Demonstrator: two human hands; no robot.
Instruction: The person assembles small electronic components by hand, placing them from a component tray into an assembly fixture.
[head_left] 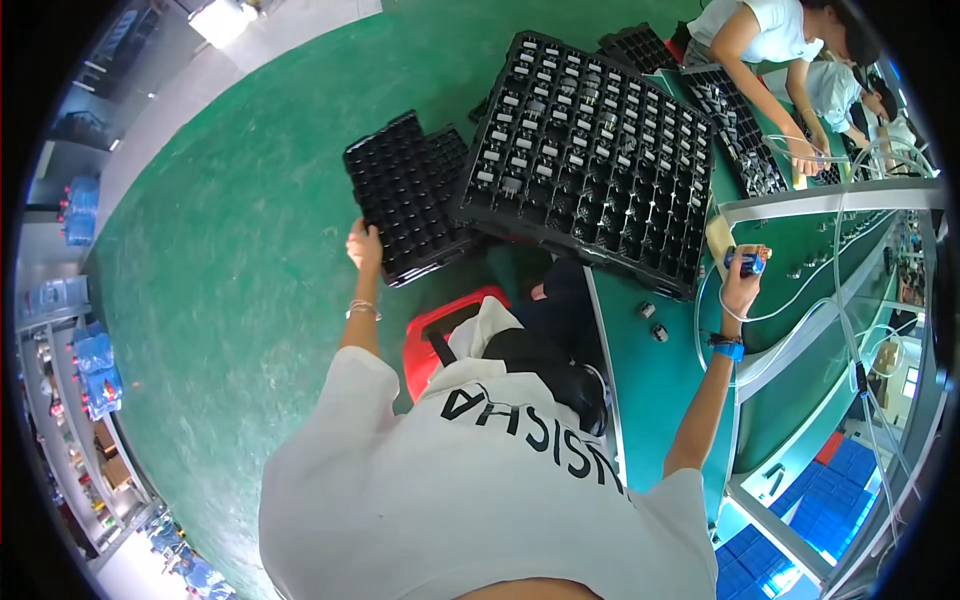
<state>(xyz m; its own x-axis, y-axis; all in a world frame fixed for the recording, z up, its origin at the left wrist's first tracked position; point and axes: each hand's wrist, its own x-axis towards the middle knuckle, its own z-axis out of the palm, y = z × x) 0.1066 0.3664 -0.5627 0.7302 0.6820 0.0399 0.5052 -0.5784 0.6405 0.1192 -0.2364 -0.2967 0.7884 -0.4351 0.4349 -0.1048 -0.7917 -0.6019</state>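
My left hand (364,246) is closed on the near left edge of a black compartment tray (405,195) held out to my left. Its pockets look bare. At the right, over the green bench, my right hand (740,285) grips a small blue and copper-coloured part (750,260), partly covered by my fingers. Between the two hands a large black tray (560,215) lies tilted. Small metal parts with white tops fill most of its far pockets, while many near ones look dark. Two small metal cylinders (652,322) rest on the bench beside my right forearm.
A red stool (425,345) stands close below my left arm. Thin white hoses (775,312) loop around my right wrist beside a pale metal frame (800,205). Across the bench, co-workers (765,40) handle parts near another filled tray (735,130). Green floor (220,260) spreads to the left.
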